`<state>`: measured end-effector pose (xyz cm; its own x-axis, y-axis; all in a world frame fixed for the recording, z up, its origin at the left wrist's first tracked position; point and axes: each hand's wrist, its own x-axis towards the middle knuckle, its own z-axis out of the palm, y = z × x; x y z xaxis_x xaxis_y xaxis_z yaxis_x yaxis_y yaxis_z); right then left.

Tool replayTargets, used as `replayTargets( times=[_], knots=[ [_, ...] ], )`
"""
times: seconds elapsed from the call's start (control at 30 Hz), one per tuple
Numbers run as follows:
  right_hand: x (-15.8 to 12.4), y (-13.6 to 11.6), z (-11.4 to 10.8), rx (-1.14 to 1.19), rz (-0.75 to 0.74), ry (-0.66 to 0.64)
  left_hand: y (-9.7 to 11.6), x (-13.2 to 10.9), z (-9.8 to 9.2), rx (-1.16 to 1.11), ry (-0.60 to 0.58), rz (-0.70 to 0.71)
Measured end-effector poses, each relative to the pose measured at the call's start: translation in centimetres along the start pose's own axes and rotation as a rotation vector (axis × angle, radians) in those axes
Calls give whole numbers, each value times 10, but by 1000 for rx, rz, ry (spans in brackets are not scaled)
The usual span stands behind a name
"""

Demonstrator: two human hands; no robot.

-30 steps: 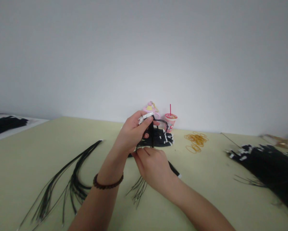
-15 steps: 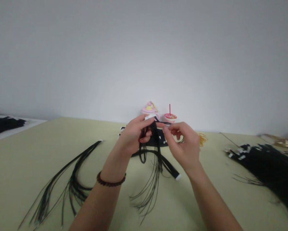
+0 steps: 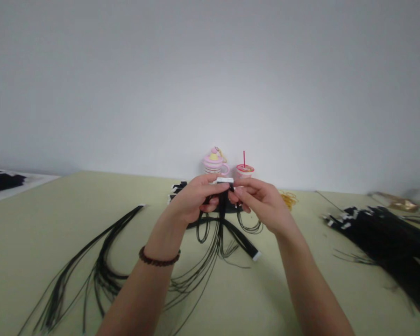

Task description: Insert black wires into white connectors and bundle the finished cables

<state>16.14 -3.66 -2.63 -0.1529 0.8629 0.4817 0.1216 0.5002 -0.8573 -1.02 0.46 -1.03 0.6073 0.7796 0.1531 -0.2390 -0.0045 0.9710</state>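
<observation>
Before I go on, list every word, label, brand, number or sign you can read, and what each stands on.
None can be read.
Red-lidded cup: printed pattern on the lid, too small and blurred to read.
Pink mug: small marks low on its side, too small to read.
White connector: no lettering can be made out.
</observation>
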Motion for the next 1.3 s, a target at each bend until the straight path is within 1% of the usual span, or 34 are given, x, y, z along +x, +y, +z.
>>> replayTargets(
  times=[0.1,0.17,0.3,0.4,0.47,0.6,0.67,0.83,0.9,1.0,1.1,1.2,1.3],
  knots=[
    [0,-2,-3,37,61,-60,-1,1,1,9,5,15],
    [0,-1,-2,73,110,-60,-1,2,1,35,54,24],
    [5,5,8,210,184,34,0,1,1,130,132,18],
    [9,8,17,441,189,127,3,0,2,131,119,31],
    [10,7,20,554,175,198,5,-1,1,131,112,34],
    [10,1,19,616,177,270,6,0,-5,97,174,48],
    [9,0,17,595,187,250,6,1,-8,90,205,66],
    [10,4,9,442,249,78,5,0,-6,150,275,105],
    [12,7,5,399,253,87,3,0,-2,186,239,87],
    [14,12,4,353,228,157,0,0,0,238,111,57],
    [16,16,5,312,183,186,-4,2,0,241,7,38],
    [15,19,6,297,157,199,-6,3,-1,198,-39,23],
    [14,20,4,265,139,199,-6,3,-3,147,-54,11]
  ],
)
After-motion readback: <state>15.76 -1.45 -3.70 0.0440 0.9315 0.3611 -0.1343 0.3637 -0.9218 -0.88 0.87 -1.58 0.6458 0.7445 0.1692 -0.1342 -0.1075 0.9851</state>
